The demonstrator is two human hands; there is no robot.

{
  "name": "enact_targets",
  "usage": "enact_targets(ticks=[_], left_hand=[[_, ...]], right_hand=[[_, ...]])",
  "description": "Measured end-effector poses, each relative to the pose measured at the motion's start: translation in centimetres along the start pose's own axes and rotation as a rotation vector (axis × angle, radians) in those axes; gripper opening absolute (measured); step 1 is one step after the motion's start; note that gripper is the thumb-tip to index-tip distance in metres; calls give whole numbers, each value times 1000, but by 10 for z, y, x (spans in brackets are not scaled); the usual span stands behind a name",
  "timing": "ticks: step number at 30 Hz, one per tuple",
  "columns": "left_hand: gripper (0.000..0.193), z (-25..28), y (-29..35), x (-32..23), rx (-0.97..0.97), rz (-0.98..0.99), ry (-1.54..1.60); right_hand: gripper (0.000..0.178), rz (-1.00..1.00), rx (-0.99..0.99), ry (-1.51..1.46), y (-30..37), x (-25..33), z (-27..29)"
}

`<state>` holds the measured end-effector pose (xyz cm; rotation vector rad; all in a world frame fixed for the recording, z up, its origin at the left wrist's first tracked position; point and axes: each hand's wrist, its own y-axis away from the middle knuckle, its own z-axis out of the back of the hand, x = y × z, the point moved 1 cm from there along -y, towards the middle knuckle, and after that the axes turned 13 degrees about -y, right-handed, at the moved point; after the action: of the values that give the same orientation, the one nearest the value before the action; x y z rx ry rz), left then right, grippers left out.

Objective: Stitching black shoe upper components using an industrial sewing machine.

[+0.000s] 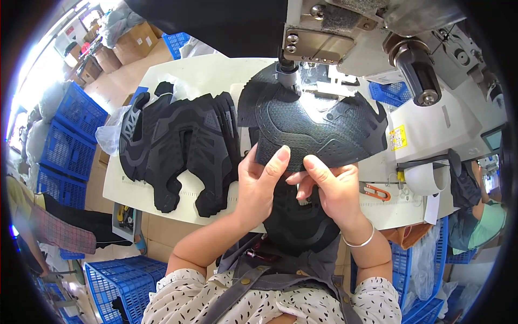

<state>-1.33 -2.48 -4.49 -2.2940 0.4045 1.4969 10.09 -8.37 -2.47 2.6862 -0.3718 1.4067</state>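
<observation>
The dark shoe piece lies under the head of the sewing machine, its near edge reaching out over the front of the table. The left hand grasps this near edge, with the thumb pressed on top and the fingers partly hidden beneath. The right hand also grips it just beside, thumb on top and fingers curled below. The 2 thumbs are near each other but apart.

To do this step well, in my judgement, the 2 hands should hold the piece evenly, without pulling, and turn it gently along its curve. The fingers should stay on the near side, well apart from the machine foot. Strong glare there makes the exact contact difficult to see.

At the left, a pile of dark shoe parts sits close and could limit a wide turn. Below the hands, another dark piece hangs over the lap and may catch. An orange cutter lies just beside the right hand, and a small blue basket stands behind.
</observation>
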Motion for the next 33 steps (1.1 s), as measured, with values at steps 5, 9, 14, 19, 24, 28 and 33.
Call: enact_targets(ticks=[5,9,14,19,24,28,33], left_hand=[[27,21,-13,28,741,37,629],[24,-23,-14,-16,-45,80,-190],[19,-16,-16,-27,-76,75,-269],[20,-20,-18,-26,-85,120,-239],[21,-22,-20,-28,-96,100,-226],[20,-21,-22,-32,-102,73,-302],[20,-18,-28,-30,-100,69,-261]], right_hand=[[15,-20,40,9,6,-11,-1],[16,-122,73,266,19,6,-2],[13,570,255,770,46,41,5],[24,752,-124,1160,-5,68,44],[26,284,37,455,-28,68,59],[25,388,-38,455,-27,77,48],[24,403,-14,463,-31,76,46]])
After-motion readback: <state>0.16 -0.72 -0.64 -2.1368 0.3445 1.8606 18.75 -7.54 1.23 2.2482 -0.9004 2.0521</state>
